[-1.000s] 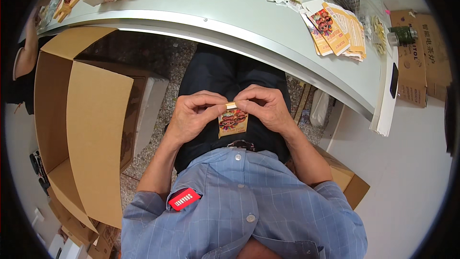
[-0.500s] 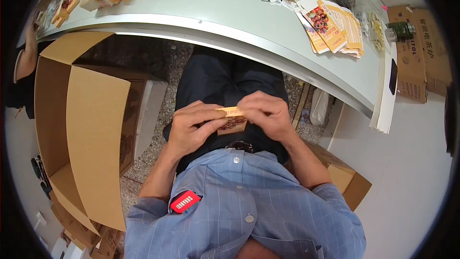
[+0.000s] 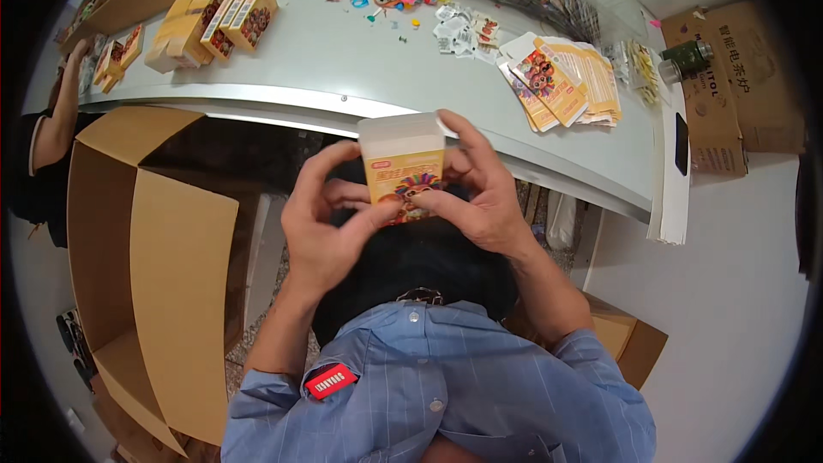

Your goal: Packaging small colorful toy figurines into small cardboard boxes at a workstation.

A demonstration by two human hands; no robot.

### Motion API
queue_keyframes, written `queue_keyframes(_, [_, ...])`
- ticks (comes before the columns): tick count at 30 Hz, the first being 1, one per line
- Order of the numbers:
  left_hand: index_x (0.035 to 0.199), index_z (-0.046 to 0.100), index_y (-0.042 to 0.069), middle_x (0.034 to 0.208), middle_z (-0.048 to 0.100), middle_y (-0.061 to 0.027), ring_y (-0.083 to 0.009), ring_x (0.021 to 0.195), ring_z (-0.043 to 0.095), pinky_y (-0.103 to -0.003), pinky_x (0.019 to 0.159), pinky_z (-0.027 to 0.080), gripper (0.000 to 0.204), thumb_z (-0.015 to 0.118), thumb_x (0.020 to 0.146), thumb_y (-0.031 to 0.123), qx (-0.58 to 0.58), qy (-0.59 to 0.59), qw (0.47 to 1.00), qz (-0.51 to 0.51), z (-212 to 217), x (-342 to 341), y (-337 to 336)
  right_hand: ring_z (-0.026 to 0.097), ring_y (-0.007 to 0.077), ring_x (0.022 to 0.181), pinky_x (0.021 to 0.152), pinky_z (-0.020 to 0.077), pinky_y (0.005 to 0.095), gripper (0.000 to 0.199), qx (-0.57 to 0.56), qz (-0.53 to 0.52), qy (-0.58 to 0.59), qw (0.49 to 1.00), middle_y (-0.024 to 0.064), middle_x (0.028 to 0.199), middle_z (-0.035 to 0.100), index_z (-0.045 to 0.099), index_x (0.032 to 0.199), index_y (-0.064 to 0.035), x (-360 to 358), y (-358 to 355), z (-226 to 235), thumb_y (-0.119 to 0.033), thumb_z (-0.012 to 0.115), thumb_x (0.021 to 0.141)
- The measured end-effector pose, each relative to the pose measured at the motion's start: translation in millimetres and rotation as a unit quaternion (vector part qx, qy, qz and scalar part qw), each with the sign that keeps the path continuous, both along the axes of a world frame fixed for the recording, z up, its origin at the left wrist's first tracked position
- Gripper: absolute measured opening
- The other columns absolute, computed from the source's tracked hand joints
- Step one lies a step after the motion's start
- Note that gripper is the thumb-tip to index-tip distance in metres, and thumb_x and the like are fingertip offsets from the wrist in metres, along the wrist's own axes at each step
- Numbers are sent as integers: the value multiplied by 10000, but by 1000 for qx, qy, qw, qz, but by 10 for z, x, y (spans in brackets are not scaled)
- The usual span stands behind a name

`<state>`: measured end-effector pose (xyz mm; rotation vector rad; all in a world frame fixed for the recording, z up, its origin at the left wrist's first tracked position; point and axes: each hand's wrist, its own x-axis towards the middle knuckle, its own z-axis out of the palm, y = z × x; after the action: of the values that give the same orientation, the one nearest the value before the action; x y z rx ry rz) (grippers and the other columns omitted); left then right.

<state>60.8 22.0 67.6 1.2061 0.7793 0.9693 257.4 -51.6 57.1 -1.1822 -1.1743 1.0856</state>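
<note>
Clearly, left fingers (image 3: pixel 370 218) and right fingers (image 3: pixel 450 207) clasp a yellow, cartoon-printed carton (image 3: pixel 401 171) (its white flap (image 3: pixel 400 128) raised).

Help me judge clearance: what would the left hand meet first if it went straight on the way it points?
The left hand would first meet the small box, which it touches; beyond that, probably the right hand, though depth is unclear.

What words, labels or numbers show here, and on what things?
I won't copy wording out, but print stands here:
Held yellow box: orange lettering.
Red packet: white lettering.
Brown cartons, far right: dark lettering.
Fanned flat boxes: print mostly too small to read.
Small white pieces: marks too small to read.
</note>
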Motion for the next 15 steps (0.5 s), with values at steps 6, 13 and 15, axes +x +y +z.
queue_keyframes(6, [1303,591,-64,1083,732,-143,-173,951,715,-301,825,595,460,742,869,-49,43,1,998,-52,-100,219,660,630,117,958,850,508,263,543,2,-97,-132,986,73,1094,672,492,1434,-16,410,462,51,-65,706,937])
queue_keyframes(13, [1284,575,-49,1149,701,-141,-181,940,705,-308,816,585,405,714,906,-11,138,-21,989,46,-300,656,1543,636,131,936,834,533,269,382,109,-219,-232,941,79,1102,650,615,1296,-13,959,1109,295,-83,717,935])
queue_keyframes(15, [1288,560,-53,1145,697,-143,-187,963,701,-317,821,587,409,706,908,-14,109,-9,994,16,-547,687,1672,649,129,923,815,549,276,297,142,-236,-291,916,71,1074,672,662,1226,-21,1100,1278,460,-78,706,938])
